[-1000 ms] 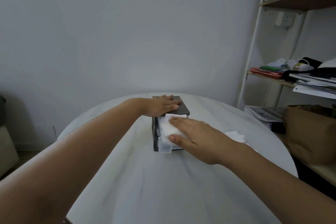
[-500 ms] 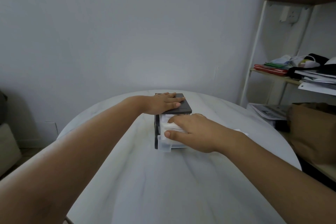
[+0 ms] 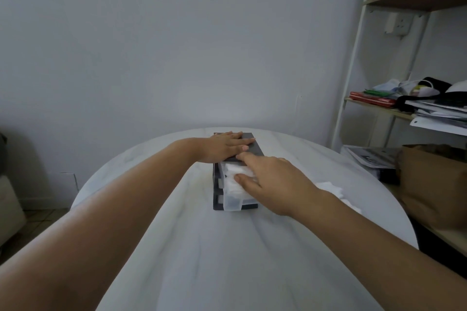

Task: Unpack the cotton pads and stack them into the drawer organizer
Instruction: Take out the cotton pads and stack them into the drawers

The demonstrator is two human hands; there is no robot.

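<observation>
My left hand (image 3: 225, 146) lies flat on the organizer (image 3: 254, 150). My right hand (image 3: 275, 179) presses pads (image 3: 233, 171) into its 6 o'clock drawer (image 3: 231, 201). Neither hand is grasping anything. Uneven pressure may crumple them.

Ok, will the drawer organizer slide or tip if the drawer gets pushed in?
Probably slides: the drawer organizer looks small, plastic and light on a smooth table. Likely why the left hand rests flat on its top. Tipping seems less likely; it sits low, though the drawer sticks out toward the camera.
</observation>
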